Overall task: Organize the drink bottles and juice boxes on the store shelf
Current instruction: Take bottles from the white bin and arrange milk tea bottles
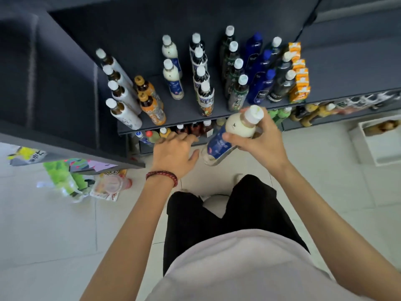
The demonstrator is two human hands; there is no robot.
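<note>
Right hand (pixel 263 141) grips one milky bottle (pixel 235 127); two stand shelved.

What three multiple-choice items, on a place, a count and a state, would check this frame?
1. Where do the orange juice boxes stand?
A. At the right end of the shelf
B. On the floor
C. At the shelf's left end

2. How many cream bottles stand in their row on the shelf?
A. None
B. Two
C. Five

3. What is the right hand doing?
A. Hanging empty
B. Pressing the floor
C. Gripping a cream bottle with a blue label

Key: 1 A, the boxes form the row farthest right; 2 B, two white-capped cream bottles stand one behind the other; 3 C, its fingers curl round the bottle's body.
</note>
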